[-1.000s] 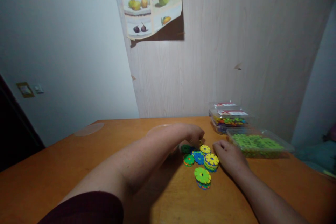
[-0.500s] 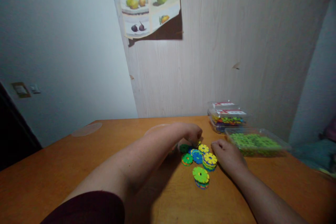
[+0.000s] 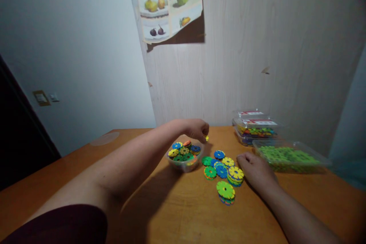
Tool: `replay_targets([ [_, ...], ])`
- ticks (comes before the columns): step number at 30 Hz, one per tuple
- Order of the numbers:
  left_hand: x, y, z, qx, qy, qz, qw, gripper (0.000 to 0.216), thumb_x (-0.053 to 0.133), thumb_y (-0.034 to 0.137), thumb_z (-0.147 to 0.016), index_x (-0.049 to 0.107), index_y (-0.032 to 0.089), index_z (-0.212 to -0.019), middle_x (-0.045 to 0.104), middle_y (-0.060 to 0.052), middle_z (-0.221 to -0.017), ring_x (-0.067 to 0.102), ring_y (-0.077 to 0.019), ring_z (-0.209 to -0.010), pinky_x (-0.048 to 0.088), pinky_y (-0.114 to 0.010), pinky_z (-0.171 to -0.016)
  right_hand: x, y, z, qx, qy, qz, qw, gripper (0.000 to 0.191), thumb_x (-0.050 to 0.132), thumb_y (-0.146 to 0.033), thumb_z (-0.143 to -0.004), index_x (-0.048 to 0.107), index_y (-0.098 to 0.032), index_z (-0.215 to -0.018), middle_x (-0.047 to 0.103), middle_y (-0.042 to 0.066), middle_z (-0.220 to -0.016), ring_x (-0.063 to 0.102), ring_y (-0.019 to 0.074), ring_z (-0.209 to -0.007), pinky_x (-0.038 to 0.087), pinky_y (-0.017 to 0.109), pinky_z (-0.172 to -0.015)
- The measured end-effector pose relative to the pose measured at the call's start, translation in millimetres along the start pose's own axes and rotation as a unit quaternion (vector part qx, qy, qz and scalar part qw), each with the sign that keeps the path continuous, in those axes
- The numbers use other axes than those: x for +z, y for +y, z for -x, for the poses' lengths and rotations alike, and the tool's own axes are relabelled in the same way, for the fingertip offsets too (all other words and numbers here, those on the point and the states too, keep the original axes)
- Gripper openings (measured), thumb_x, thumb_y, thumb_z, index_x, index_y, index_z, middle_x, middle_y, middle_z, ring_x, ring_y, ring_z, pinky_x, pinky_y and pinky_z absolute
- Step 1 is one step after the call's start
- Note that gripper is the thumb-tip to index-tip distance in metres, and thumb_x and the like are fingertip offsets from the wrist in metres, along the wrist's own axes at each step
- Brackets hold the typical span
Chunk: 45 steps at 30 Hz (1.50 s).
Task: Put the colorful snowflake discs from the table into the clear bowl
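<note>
My left hand (image 3: 198,129) is raised over the back right rim of a clear plastic tub (image 3: 183,166). Its fingers are pinched on a small yellow notched disc (image 3: 207,138), of which only an edge shows. Inside the tub lie several notched discs (image 3: 184,151) in blue, yellow, green and orange. Resting on the table, my right hand (image 3: 253,167) is curled closed; whether anything is in it is hidden. Just left of it stands a stack of discs topped by a yellow one (image 3: 235,173). Nearer me is another stack under a light green disc (image 3: 225,190), and loose blue and green discs lie behind.
At the right stands an open clear container (image 3: 291,156) full of green pieces. Behind it are stacked lidded clear boxes (image 3: 254,129) with coloured pieces. A clear round lid (image 3: 104,138) lies at the table's far left. The wall rises behind the table (image 3: 183,213).
My left hand has lifted from beside the discs and moved left and up over the tub, carrying a yellow disc. My right hand stays by the stack. The view has shifted slightly left.
</note>
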<state>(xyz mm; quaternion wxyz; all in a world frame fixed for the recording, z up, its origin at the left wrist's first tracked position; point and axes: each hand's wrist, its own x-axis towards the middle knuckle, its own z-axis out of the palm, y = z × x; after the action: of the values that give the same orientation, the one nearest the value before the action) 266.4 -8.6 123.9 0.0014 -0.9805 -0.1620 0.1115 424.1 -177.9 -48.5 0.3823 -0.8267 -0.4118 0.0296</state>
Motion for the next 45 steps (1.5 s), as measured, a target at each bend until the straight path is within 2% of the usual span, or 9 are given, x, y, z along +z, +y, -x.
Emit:
replay_targets([
  [6,10,-16,13,-0.034,-0.049,0.000,0.998,0.043,0.070,0.042,-0.064,0.068,0.016,-0.098,0.072,-0.004,-0.094,0.061,-0.0163,-0.081,0.044,-0.024,-0.067,0,1,-1,-0.001,-0.006,0.000,1.000,0.034,0.042,-0.042,-0.082,0.059,-0.023,-0.061,0.064,0.002,-0.061,0.057,0.0183,-0.062,0.032,0.027,-0.053],
  [8,16,-18,11,-0.044,-0.059,-0.015,0.997,0.047,0.072,0.043,-0.062,0.068,0.017,-0.101,0.071,-0.005,-0.098,0.061,-0.0171,-0.083,0.044,-0.024,-0.068,1,2,-1,-0.002,-0.005,0.002,1.000,0.033,0.042,-0.042,-0.082,0.059,-0.023,-0.061,0.063,0.002,-0.061,0.056,0.0180,-0.062,0.031,0.027,-0.053],
  [13,21,-20,9,-0.050,-0.031,-0.031,0.998,0.045,0.064,0.040,-0.071,0.064,0.016,-0.109,0.069,-0.006,-0.106,0.061,-0.0171,-0.086,0.044,-0.024,-0.067,1,0,0,-0.004,0.000,0.009,1.000,0.033,0.042,-0.040,-0.082,0.059,-0.023,-0.060,0.062,0.002,-0.060,0.055,0.0174,-0.060,0.030,0.027,-0.052],
  [20,20,11,-2,0.040,0.046,-0.045,0.997,0.039,0.061,0.032,-0.077,0.061,0.017,-0.113,0.068,-0.006,-0.109,0.061,-0.0162,-0.088,0.044,-0.025,-0.072,0,-1,2,-0.010,0.008,0.002,1.000,0.031,0.043,-0.040,-0.082,0.061,-0.024,-0.064,0.062,0.001,-0.061,0.055,0.0175,-0.061,0.032,0.027,-0.053],
  [24,28,36,-21,0.077,0.021,-0.088,0.993,0.042,0.063,0.034,-0.077,0.061,0.016,-0.115,0.067,-0.009,-0.114,0.061,-0.0198,-0.095,0.045,-0.027,-0.076,1,0,1,-0.010,0.014,0.001,1.000,0.030,0.043,-0.040,-0.083,0.061,-0.023,-0.064,0.061,0.001,-0.061,0.054,0.0172,-0.061,0.031,0.026,-0.052],
  [29,39,55,-45,0.058,-0.045,-0.125,0.989,0.055,0.070,0.040,-0.067,0.063,0.019,-0.117,0.067,-0.010,-0.115,0.063,-0.0248,-0.095,0.048,-0.030,-0.074,1,-1,0,-0.007,0.003,0.014,1.000,0.033,0.041,-0.042,-0.084,0.058,-0.023,-0.062,0.062,0.002,-0.062,0.055,0.0170,-0.063,0.031,0.026,-0.054],
  [35,41,62,-57,0.037,-0.104,-0.144,0.983,0.056,0.075,0.041,-0.059,0.067,0.022,-0.111,0.070,-0.010,-0.109,0.064,-0.0275,-0.094,0.050,-0.032,-0.077,0,-3,1,-0.005,0.015,0.008,1.000,0.031,0.042,-0.040,-0.083,0.061,-0.024,-0.064,0.059,0.001,-0.060,0.055,0.0177,-0.062,0.031,0.026,-0.053],
  [41,44,62,-61,0.044,-0.089,-0.137,0.986,0.060,0.077,0.039,-0.055,0.067,0.018,-0.110,0.070,-0.012,-0.107,0.064,-0.0284,-0.090,0.050,-0.032,-0.072,1,-3,1,-0.008,0.015,-0.010,1.000,0.031,0.044,-0.038,-0.082,0.058,-0.023,-0.059,0.061,0.002,-0.058,0.054,0.0175,-0.059,0.031,0.027,-0.053],
  [45,39,57,-61,0.049,-0.070,-0.136,0.987,0.051,0.073,0.041,-0.062,0.068,0.017,-0.107,0.071,-0.011,-0.104,0.064,-0.0256,-0.086,0.048,-0.031,-0.069,0,-4,2,0.004,0.010,0.001,1.000,0.031,0.042,-0.040,-0.083,0.059,-0.024,-0.063,0.063,0.002,-0.063,0.056,0.0179,-0.062,0.031,0.027,-0.053],
])
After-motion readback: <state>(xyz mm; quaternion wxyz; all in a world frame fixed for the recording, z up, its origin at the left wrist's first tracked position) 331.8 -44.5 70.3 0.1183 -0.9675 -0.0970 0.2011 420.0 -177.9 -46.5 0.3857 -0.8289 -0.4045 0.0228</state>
